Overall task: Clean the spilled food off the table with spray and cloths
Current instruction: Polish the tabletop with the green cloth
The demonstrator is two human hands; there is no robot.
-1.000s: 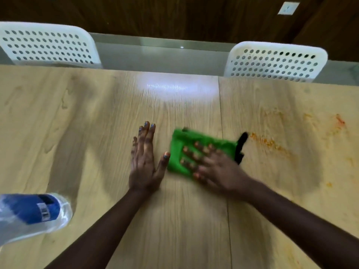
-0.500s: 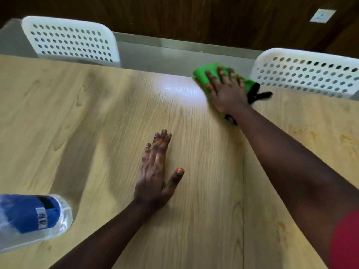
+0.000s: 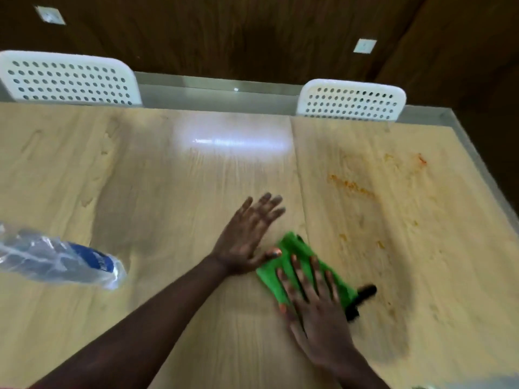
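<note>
The right hand (image 3: 317, 313) presses its straight fingers (image 3: 297, 272) flat on the green cloth (image 3: 283, 259), which lies under them on the table (image 3: 168, 192). The left hand (image 3: 247, 237) rests flat just beside the cloth, fingers straight.

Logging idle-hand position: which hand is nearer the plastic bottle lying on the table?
Left. The left hand rests flat right of the plastic bottle; the right hand presses the green cloth, farther right.

Two bare forearms, no sleeves in view, left hand (image 3: 247, 237) and right hand (image 3: 317, 307) ungloved, orange-painted nails on thumbs and several fingers
</note>
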